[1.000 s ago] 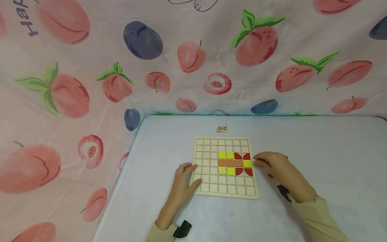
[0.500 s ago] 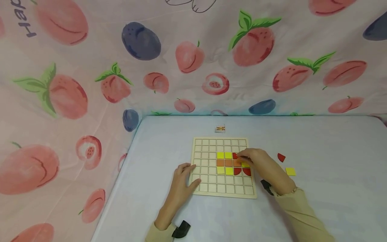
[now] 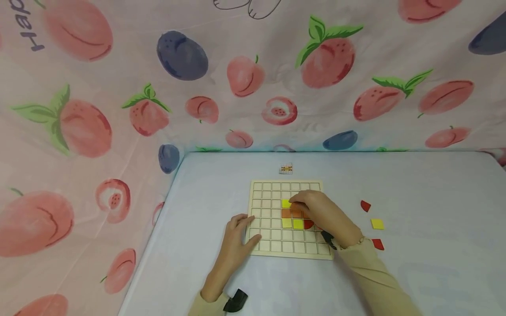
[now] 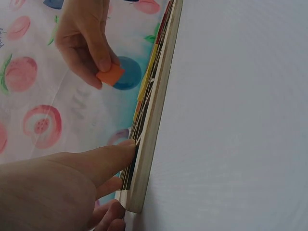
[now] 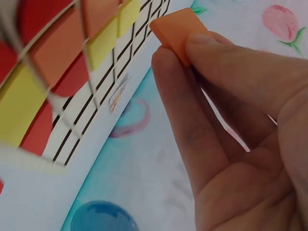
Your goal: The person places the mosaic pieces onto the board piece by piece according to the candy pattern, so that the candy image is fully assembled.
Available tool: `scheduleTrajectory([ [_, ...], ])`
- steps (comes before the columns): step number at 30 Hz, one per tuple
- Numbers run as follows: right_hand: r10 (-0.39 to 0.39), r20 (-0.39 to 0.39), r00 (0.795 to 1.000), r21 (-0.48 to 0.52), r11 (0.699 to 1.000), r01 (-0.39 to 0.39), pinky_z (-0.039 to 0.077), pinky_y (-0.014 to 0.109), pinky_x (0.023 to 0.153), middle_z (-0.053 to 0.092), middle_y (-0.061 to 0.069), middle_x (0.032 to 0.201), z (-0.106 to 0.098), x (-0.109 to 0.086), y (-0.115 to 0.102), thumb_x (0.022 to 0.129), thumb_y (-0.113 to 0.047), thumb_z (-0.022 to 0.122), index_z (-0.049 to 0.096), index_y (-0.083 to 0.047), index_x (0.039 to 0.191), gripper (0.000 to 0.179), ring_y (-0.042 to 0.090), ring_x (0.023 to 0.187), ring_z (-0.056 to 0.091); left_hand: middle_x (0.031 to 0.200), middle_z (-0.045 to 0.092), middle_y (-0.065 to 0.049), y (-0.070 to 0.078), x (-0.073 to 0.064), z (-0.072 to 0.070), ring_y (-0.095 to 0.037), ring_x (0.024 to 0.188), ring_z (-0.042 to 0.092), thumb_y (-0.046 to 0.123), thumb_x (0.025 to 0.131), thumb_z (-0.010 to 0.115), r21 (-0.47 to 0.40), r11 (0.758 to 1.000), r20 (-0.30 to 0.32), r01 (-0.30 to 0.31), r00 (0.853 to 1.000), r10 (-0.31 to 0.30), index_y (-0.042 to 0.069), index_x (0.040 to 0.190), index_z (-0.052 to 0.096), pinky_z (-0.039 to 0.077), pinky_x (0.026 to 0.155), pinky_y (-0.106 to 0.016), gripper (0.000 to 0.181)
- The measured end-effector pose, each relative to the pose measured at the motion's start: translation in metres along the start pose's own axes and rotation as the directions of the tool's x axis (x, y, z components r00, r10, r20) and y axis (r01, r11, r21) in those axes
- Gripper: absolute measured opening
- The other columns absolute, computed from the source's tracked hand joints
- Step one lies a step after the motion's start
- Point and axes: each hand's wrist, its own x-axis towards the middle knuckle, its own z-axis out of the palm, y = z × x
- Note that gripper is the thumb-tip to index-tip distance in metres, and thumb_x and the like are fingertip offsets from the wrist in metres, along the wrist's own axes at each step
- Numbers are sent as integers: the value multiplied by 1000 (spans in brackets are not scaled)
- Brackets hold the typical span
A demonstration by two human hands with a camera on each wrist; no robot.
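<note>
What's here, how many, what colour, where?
Table: one, white, foreground
Grid board: one, pale wood, on table
Square tiles: at least five, yellow and orange, on board
Curved pieces: several, red, on board
Loose pieces: two red, one yellow, right of board
Held tile: one, orange, between fingers
Picture card: one, multicoloured, beyond board
Fruit-print backdrop: one, pinkish, behind
Sleeves: two, beige, bottom
Wrist attachments: two, black, by sleeves
Left hand: one, on board
Right hand: one, holding tile

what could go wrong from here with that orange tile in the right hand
The right hand pinches the orange tile above the board, so it might slip and drop out of place. In the head view, the right sleeve is close to a red piece and could brush it aside. The left hand, at the board's edge, might nudge the board.
</note>
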Motion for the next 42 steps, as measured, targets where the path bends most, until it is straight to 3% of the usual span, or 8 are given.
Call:
scheduleTrajectory([
  [9, 3, 48, 999, 39, 999, -5, 55, 41, 91, 75, 4, 103, 8, 14, -10, 89, -8, 73, 76, -6, 106, 17, 24, 99, 68, 137, 50, -14, 0, 0, 0, -33, 128, 44, 20, 88, 76, 3, 1000, -3, -4, 1000, 4, 4, 134, 60, 41, 104, -52, 51],
  [19, 19, 114, 993, 83, 996, -29, 56, 37, 86, 74, 4, 99, 21, 27, -13, 91, -10, 71, 74, -4, 108, 18, 17, 89, 67, 137, 49, -14, -1, -1, 1, -32, 128, 44, 19, 88, 76, -12, 1000, 2, 9, 1000, -9, 4, 134, 60, 41, 104, -52, 51],
  [28, 7, 132, 991, 93, 995, -20, 53, 30, 77, 72, 1, 90, 28, 33, -14, 91, -8, 71, 75, -7, 97, 8, 10, 78, 60, 138, 49, -13, 1, -1, -1, -33, 128, 44, 20, 88, 76, -8, 1000, 3, 4, 1000, -4, 4, 134, 60, 41, 104, -52, 51],
  [42, -52, 145, 988, 37, 998, 47, 54, 36, 86, 73, 2, 98, 34, 38, -14, 90, -3, 70, 77, -7, 98, 11, 18, 91, 65, 136, 49, -15, 0, 0, 2, -35, 129, 44, 18, 87, 77, -4, 1000, 0, -11, 1000, 11, 3, 133, 60, 40, 106, -53, 51],
])
